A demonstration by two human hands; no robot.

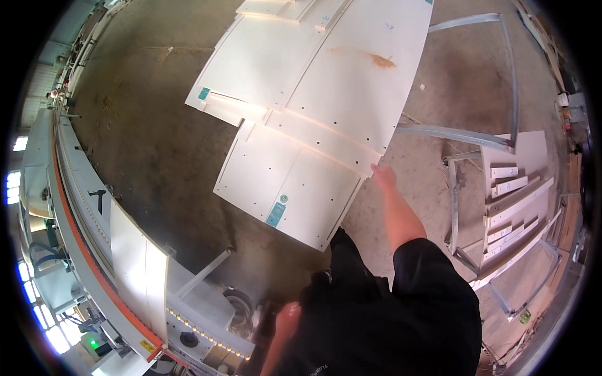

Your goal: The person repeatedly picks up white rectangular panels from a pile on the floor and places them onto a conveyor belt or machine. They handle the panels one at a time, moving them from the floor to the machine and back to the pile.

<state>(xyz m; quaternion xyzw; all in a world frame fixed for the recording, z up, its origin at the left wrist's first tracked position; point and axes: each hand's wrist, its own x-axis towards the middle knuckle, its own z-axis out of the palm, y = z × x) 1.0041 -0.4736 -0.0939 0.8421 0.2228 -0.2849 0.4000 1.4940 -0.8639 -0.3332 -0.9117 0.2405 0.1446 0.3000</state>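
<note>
A stack of white panels [244,169] with small drilled holes lies in front of me, its boards overlapping in steps. At the right edge of the stack, my right hand [384,177] has its fingers closed on the corner of a white panel [326,143]; part of the grip is hidden by the board. Beside my body, my left hand [288,316] hangs low with its fingers curled, and nothing shows in it. Teal labels [276,214] mark the boards, and a patch of brown dust [381,61] lies on the far panel.
A long machine [81,213] with an orange edge runs along the left, with a white board [135,269] on it. A metal frame [461,133] stands at the right. Next to it, several narrow white strips [520,210] lie on a pale board [533,153].
</note>
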